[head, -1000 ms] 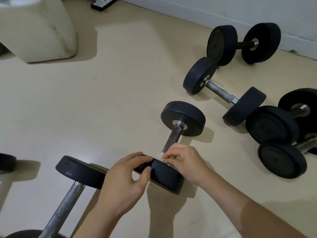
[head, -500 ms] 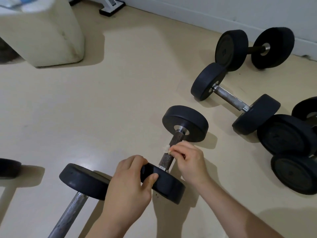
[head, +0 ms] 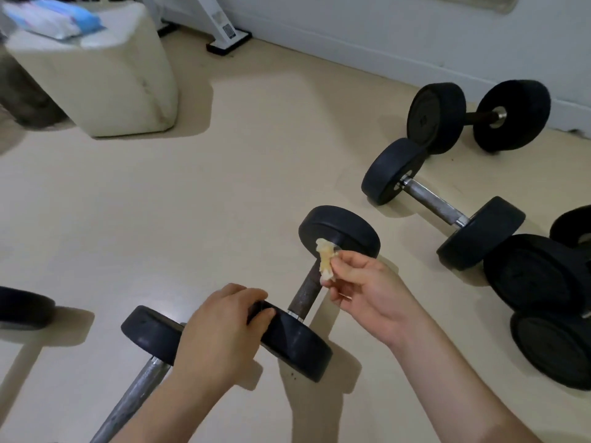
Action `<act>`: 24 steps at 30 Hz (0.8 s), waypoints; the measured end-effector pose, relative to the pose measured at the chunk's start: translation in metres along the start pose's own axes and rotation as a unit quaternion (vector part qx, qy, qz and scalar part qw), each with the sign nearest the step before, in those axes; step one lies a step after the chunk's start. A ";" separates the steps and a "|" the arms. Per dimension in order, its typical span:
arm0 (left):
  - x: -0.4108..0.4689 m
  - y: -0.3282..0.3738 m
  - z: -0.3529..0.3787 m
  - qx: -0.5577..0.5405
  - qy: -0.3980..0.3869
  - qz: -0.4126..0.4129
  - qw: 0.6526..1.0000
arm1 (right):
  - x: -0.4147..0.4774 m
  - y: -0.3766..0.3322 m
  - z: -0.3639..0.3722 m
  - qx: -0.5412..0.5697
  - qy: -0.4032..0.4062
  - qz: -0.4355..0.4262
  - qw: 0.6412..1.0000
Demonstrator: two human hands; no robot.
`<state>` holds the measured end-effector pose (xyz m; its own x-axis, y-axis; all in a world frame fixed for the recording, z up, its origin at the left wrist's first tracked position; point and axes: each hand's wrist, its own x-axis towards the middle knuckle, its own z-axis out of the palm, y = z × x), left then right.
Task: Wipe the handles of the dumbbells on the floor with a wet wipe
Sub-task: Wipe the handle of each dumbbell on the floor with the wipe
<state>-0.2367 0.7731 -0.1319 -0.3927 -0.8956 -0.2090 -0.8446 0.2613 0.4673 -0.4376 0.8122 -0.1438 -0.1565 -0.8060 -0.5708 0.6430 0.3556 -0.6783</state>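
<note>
A small black dumbbell (head: pixel 339 233) with a dark rusty handle (head: pixel 305 292) lies on the floor in front of me. My left hand (head: pixel 220 334) grips the rim of its near weight plate (head: pixel 297 346). My right hand (head: pixel 367 289) pinches a crumpled, yellowed wet wipe (head: pixel 325 259) and holds it just off the handle, near the far plate. A second dumbbell (head: pixel 153 334) with a grey steel handle (head: pixel 134 398) lies at the lower left, partly behind my left hand.
More black dumbbells lie to the right: one with a silver handle (head: pixel 431 203), one by the wall (head: pixel 479 116), a cluster (head: pixel 543 302) at the right edge. A cream ottoman (head: pixel 105 78) carries a blue wipe pack (head: pixel 54 17). A dark weight (head: pixel 22 308) sits at the left edge.
My right hand has slid the wipe up the handle from the near plate and lifted it off, near the far plate. My left hand keeps its grip on the near plate. The camera tilted up.
</note>
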 end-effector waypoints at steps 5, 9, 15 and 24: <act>0.012 0.027 -0.067 -0.398 -0.060 -0.052 0.914 | -0.012 -0.024 0.050 -0.112 -0.122 -0.023 0.986; 0.027 0.043 -0.110 -0.378 -0.039 -0.029 0.924 | -0.020 -0.037 0.082 -0.142 -0.098 -0.080 0.982; 0.041 0.042 -0.154 -0.359 -0.060 -0.013 0.931 | -0.033 -0.052 0.112 0.029 -0.060 -0.105 0.992; 0.043 0.042 -0.160 -0.375 -0.033 0.046 0.925 | -0.060 -0.064 0.122 -0.101 -0.048 -0.173 0.978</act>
<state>-0.2309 0.6876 0.0162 -0.4928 -0.8515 -0.1792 -0.3253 -0.0107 0.9455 -0.3784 0.7800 -0.0099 -0.2618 -0.9320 -0.2507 0.4007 0.1314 -0.9068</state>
